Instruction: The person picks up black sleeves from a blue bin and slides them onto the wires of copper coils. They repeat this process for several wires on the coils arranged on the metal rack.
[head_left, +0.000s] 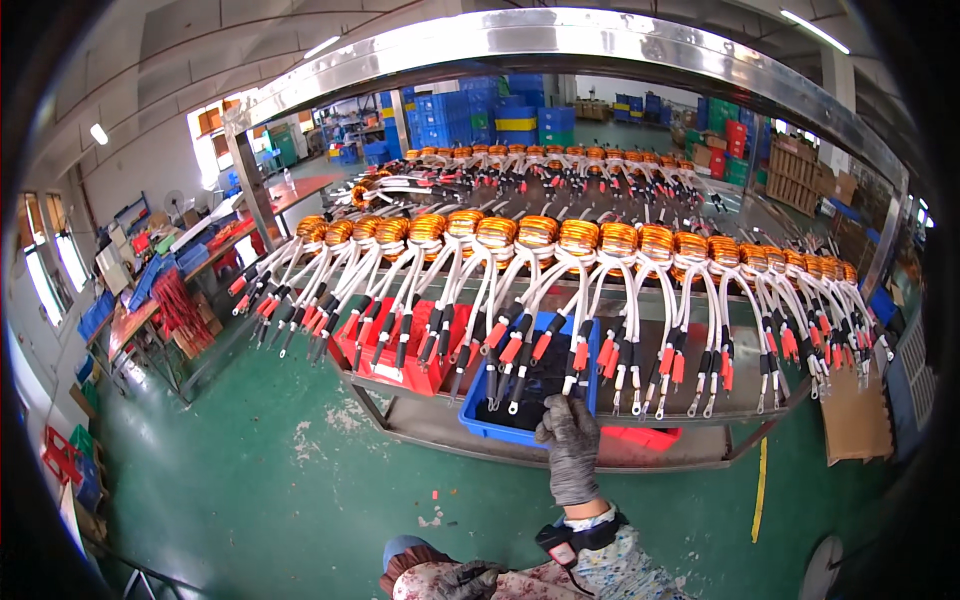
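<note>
My right hand (572, 455), in a grey glove, reaches up to the front of the rack with its fingers curled together. Its fingertips are just below the lug end of a hanging white cable (570, 382) with black and red sleeves; what they pinch, if anything, is hidden. Behind them is a blue bin (505, 432) with dark contents. My left hand (466, 579), in a dark glove, is low near my body at the lower edge, its fingers indistinct. Copper-wound ring coils (579, 238) line the rack's front edge, their sleeved white leads hanging down.
The metal rack (690, 400) has a top bar (560, 35) and a second row of coils (520, 152) behind. A red bin (400, 365) stands left of the blue one. Cardboard (856, 420) leans at right; a workbench (200, 260) stands at left.
</note>
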